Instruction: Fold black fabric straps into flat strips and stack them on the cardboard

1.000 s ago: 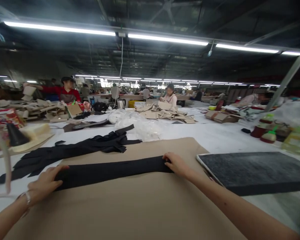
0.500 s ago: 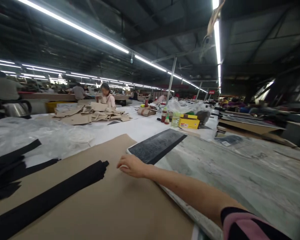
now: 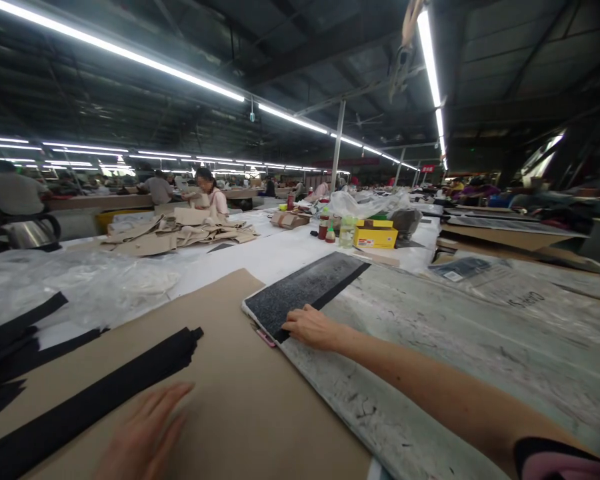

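Note:
My right hand (image 3: 310, 327) is at the near corner of a dark grey textured piece (image 3: 305, 287), its fingertips pinched on the black strip (image 3: 337, 288) along that piece's edge. The grey piece lies on a pale, stained board (image 3: 405, 347). Lower left, my left hand (image 3: 147, 427) hovers over the brown sheet (image 3: 260, 413), somewhat blurred, with fingers stretched out and nothing seen in them. Just beyond it lies a stack of long black fabric strips (image 3: 105, 393). A small pink-handled tool (image 3: 265, 337) shows by the board's edge, partly hidden.
Crumpled clear plastic (image 3: 105, 280) and more black strips (image 3: 10, 347) lie on the left. Farther back are brown cut pieces (image 3: 180, 230), a yellow box (image 3: 376, 235) and small bottles (image 3: 330, 235). A kettle (image 3: 33, 232) stands far left; a co-worker (image 3: 213, 193) sits across the table.
My right hand has moved right, from above the brown sheet to the near end of the black strip. My left hand has come into view at the lower left.

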{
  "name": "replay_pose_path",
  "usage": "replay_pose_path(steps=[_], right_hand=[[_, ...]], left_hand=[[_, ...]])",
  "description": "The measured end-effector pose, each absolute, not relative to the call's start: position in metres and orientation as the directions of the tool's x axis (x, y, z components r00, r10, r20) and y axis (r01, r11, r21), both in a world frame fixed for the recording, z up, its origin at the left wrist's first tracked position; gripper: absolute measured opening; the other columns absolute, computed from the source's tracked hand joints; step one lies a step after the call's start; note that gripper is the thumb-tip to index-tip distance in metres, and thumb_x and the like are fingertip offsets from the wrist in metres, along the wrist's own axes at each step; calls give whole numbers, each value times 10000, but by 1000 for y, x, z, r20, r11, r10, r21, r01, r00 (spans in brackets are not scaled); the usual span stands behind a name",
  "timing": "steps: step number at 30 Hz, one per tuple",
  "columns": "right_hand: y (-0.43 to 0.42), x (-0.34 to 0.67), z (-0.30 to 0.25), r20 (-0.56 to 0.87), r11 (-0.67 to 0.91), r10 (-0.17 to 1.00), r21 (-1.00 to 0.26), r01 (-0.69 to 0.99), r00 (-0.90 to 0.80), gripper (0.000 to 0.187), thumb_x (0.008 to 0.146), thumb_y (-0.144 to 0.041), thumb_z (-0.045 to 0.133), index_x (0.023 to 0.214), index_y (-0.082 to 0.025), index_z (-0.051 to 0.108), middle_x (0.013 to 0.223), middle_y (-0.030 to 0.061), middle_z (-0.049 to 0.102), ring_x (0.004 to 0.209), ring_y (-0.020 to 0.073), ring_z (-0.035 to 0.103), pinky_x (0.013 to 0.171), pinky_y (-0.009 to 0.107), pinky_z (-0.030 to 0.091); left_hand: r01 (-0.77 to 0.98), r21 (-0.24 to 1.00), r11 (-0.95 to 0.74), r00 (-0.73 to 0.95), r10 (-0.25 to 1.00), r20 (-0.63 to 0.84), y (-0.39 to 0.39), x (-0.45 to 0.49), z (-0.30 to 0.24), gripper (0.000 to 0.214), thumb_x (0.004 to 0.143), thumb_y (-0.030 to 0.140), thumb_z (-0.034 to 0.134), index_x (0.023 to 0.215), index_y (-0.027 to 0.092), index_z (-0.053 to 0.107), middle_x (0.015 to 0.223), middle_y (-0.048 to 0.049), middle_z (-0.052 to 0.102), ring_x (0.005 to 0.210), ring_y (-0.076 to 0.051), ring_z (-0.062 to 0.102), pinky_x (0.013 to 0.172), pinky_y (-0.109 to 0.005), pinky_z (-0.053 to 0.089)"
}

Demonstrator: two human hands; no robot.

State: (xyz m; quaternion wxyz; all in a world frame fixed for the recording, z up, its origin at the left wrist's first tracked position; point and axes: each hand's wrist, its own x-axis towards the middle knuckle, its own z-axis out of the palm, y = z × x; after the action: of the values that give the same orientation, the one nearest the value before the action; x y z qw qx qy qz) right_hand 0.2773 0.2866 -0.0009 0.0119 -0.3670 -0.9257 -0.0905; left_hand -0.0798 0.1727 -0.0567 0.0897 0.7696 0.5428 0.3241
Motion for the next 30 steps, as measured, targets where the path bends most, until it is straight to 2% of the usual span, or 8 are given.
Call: replay_pose_path(steps=[2,4,8,11,17,20,25,30], right_hand=[[290,277,-1,82,731,657,176,660,-749,156,922,-199,449,918,-174,602,918,60,593,869,180,548,744,315,346],[293,279,-2,80,742,641,189,643,-763,141,920,-196,450,903,-175,589,920,51,594,876,181,548,731,313,346],[297,281,-5,89,746,632,200,635,-770,123,918,-241,475,920,-182,583,944,49,594,902,186,551,728,312,353],[301,280,-7,100,746,627,207,633,-772,132,921,-250,469,915,-176,578,936,52,595,893,187,557,734,318,365],[308,277,-11,111,764,597,224,605,-795,131,925,-192,437,892,-168,561,923,60,589,853,173,558,721,309,395],[307,280,-13,127,766,590,225,602,-798,141,933,-189,413,906,-167,550,928,59,581,828,171,555,653,280,402],[300,290,-20,204,719,635,198,666,-745,192,953,-212,347,938,-172,534,949,54,561,699,143,533,493,240,326],[291,300,-30,302,688,661,121,716,-687,208,940,-233,349,917,-177,548,926,51,555,626,126,483,492,243,305]], left_hand=[[741,511,-435,325,899,293,187,-31,-50,385,821,402,463,1191,344,557,1224,-23,600,1188,-263,500,1054,-440,380],[715,517,-471,384,882,273,202,15,-45,420,810,336,449,1216,302,551,1241,-31,594,1198,-245,488,1062,-412,371],[712,536,-453,385,891,241,234,67,-47,561,798,229,400,1358,190,403,1310,-89,534,1247,-230,439,1080,-413,332],[733,543,-410,356,911,207,255,77,-57,602,768,186,430,1366,140,378,1338,-125,501,1273,-238,415,1088,-415,308],[751,531,-392,333,920,208,262,78,-68,594,801,192,417,1387,141,336,1355,-106,485,1281,-205,399,1100,-381,272],[761,520,-389,322,921,217,258,79,-71,583,815,208,393,1394,168,336,1360,-84,485,1280,-200,391,1091,-366,281],[779,492,-388,317,921,225,254,81,-74,575,831,229,384,1398,151,331,1348,-98,502,1252,-240,398,1060,-416,303],[796,466,-387,321,922,218,250,84,-71,576,839,225,375,1405,141,318,1363,-106,489,1246,-250,392,1025,-419,324]])
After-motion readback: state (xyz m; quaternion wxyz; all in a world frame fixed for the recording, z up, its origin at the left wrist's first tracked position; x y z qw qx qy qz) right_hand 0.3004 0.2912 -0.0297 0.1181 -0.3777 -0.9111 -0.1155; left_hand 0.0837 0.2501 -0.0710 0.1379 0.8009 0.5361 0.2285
